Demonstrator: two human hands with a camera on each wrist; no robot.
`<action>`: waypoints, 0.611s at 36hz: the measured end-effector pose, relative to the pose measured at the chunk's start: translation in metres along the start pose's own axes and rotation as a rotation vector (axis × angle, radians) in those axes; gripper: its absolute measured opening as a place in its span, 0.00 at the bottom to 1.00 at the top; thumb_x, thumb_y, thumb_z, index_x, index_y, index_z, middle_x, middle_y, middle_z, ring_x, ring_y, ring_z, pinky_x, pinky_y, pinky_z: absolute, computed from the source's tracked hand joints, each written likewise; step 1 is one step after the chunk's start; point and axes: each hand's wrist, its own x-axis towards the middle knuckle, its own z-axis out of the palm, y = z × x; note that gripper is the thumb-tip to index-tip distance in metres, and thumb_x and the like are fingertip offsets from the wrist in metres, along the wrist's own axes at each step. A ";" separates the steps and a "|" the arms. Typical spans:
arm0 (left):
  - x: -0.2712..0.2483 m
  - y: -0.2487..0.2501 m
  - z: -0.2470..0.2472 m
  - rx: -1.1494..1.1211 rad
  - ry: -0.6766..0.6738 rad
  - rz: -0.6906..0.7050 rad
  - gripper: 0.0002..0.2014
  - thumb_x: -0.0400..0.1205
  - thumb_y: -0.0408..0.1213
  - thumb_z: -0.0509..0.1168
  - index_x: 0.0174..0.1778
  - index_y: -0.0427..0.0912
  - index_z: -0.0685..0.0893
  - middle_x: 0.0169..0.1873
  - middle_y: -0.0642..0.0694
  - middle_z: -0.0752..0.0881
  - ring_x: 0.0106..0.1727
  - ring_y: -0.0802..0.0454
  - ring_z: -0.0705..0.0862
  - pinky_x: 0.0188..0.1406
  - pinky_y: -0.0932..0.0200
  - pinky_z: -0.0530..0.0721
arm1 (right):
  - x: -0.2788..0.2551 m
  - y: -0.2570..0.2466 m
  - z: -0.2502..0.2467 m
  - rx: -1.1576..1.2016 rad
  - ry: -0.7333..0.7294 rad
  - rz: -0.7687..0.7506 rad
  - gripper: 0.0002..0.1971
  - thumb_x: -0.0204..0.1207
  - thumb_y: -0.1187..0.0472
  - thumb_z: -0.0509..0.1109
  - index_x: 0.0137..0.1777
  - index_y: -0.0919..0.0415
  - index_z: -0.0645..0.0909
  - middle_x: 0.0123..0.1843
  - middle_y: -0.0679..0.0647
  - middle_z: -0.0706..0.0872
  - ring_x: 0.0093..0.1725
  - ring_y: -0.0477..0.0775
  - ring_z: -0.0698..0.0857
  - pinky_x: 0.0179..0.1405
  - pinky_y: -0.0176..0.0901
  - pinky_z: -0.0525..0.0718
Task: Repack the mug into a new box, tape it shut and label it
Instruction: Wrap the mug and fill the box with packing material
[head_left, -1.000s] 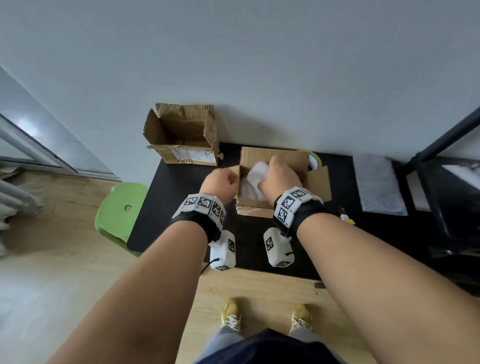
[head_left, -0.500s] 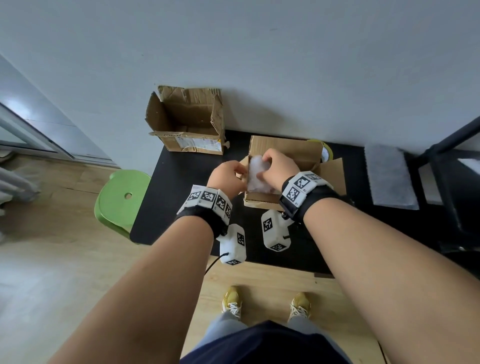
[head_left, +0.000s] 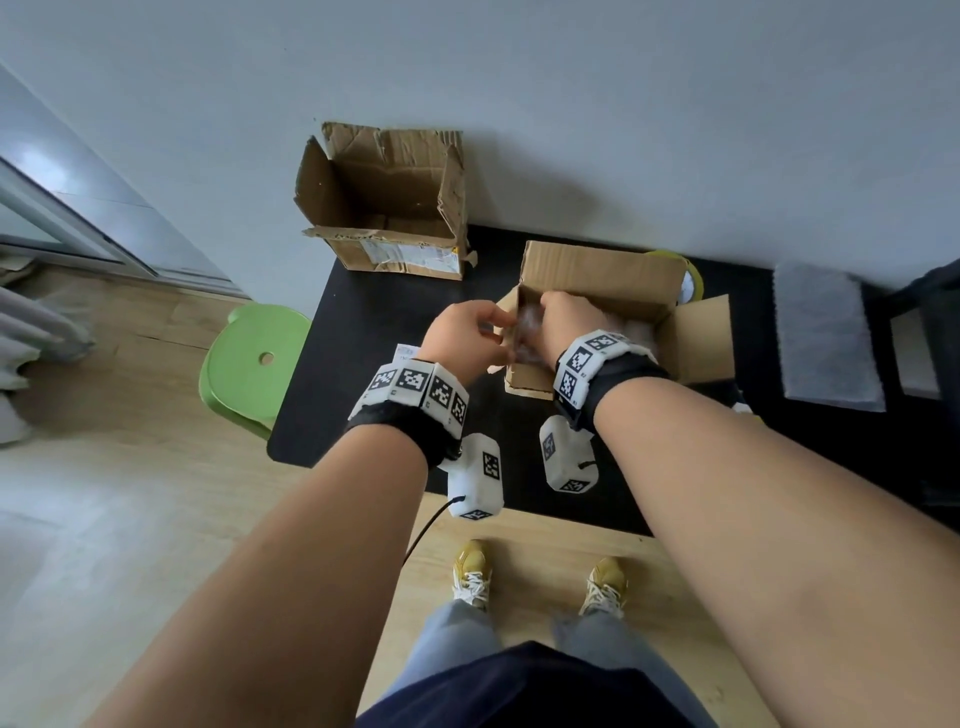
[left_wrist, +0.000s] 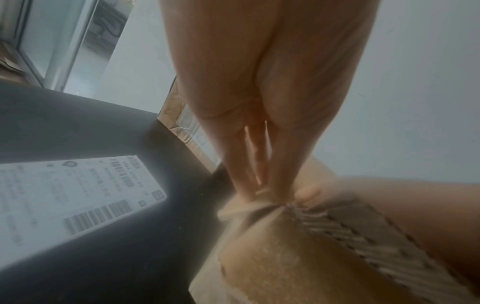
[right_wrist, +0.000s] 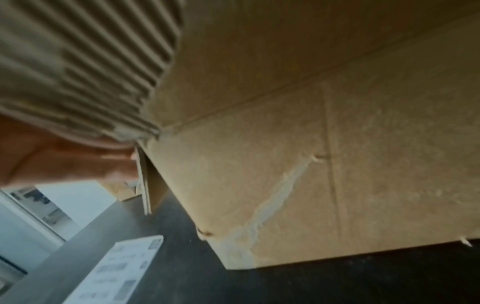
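The new cardboard box (head_left: 602, 270) stands open on the black table (head_left: 374, 332). My right hand (head_left: 563, 325) reaches down into it, fingers curled on a white, blurred wrapped bundle (head_left: 523, 335); the mug itself is hidden. My left hand (head_left: 467, 340) pinches the box's left flap at the near corner, and its fingertips (left_wrist: 270, 193) meet on the corrugated edge of the box (left_wrist: 298, 257). A white shipping label (head_left: 408, 352) lies flat left of the box, also visible as the label (left_wrist: 72, 195) and the label (right_wrist: 122, 273). The right wrist view shows the box's outer wall (right_wrist: 324, 164).
The torn old box (head_left: 384, 208) sits at the table's back left corner against the wall. A yellow tape roll (head_left: 688, 275) peeks out behind the new box. A grey foam sheet (head_left: 826, 338) lies to the right. A green stool (head_left: 254, 364) stands left of the table.
The white bundle has sunk lower into the box under my right hand. My left hand has shifted onto the box's left flap.
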 end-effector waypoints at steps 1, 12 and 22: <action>0.000 0.000 0.000 -0.003 -0.005 0.001 0.19 0.71 0.27 0.76 0.55 0.47 0.86 0.48 0.47 0.87 0.51 0.53 0.85 0.46 0.60 0.84 | 0.000 0.000 0.002 -0.020 0.002 0.001 0.13 0.83 0.52 0.59 0.55 0.59 0.81 0.52 0.59 0.86 0.48 0.63 0.84 0.45 0.47 0.74; -0.003 0.007 0.000 0.063 -0.005 0.001 0.20 0.72 0.30 0.76 0.60 0.46 0.85 0.50 0.46 0.86 0.53 0.50 0.85 0.53 0.52 0.87 | -0.001 0.011 0.005 0.092 -0.033 0.051 0.21 0.81 0.43 0.61 0.61 0.57 0.83 0.58 0.58 0.87 0.58 0.63 0.85 0.50 0.45 0.76; -0.008 0.009 0.004 0.112 0.052 0.017 0.17 0.72 0.32 0.76 0.56 0.45 0.86 0.49 0.44 0.86 0.52 0.49 0.85 0.54 0.46 0.87 | -0.012 0.034 -0.002 0.206 -0.074 -0.056 0.16 0.72 0.52 0.71 0.61 0.40 0.81 0.58 0.51 0.88 0.55 0.57 0.86 0.60 0.52 0.83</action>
